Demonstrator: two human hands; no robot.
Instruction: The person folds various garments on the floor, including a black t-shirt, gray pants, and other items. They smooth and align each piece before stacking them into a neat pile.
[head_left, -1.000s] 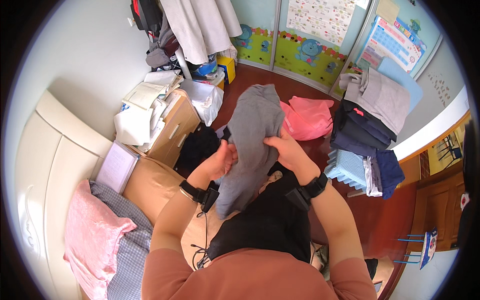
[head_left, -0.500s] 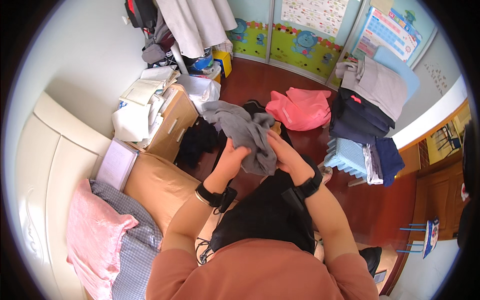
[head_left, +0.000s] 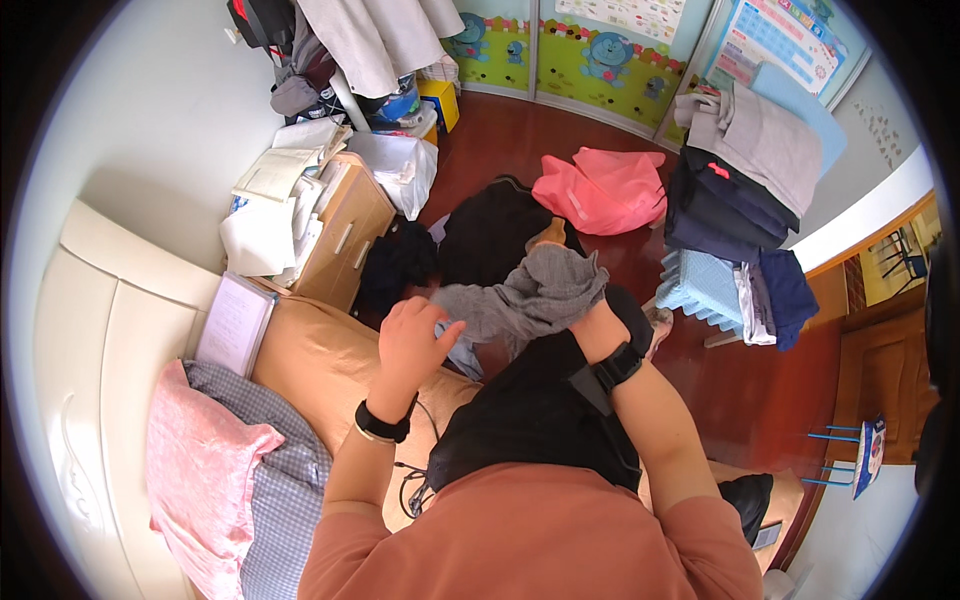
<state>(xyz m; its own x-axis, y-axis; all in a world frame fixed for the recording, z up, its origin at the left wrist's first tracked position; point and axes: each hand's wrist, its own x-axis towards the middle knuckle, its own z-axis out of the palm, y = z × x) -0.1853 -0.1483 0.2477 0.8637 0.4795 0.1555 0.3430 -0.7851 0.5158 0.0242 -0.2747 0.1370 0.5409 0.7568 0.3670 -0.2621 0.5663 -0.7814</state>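
A crumpled grey garment (head_left: 530, 295) stretches in front of me above my lap. My right hand (head_left: 592, 322) has gone into or under its right end, and the cloth hides those fingers. At the garment's left end is my left hand (head_left: 415, 340), its fingers loosely bent and the thumb apart, with nothing visible in its grasp. Just beyond the cloth, a black garment (head_left: 485, 225) lies on the floor, beside a dark heap of cloth (head_left: 400, 265).
A pink bag-like cloth (head_left: 605, 190) lies farther off on the red floor. Folded clothes (head_left: 735, 200) are stacked at the right over a blue-covered stool (head_left: 695, 290). At left stand a paper-laden wooden cabinet (head_left: 345, 230) and the bed with a pink pillow (head_left: 205, 450).
My left hand has come off the garment and moved left. My right hand has slipped into or under the cloth, which now stretches sideways. More of the black garment beyond shows.
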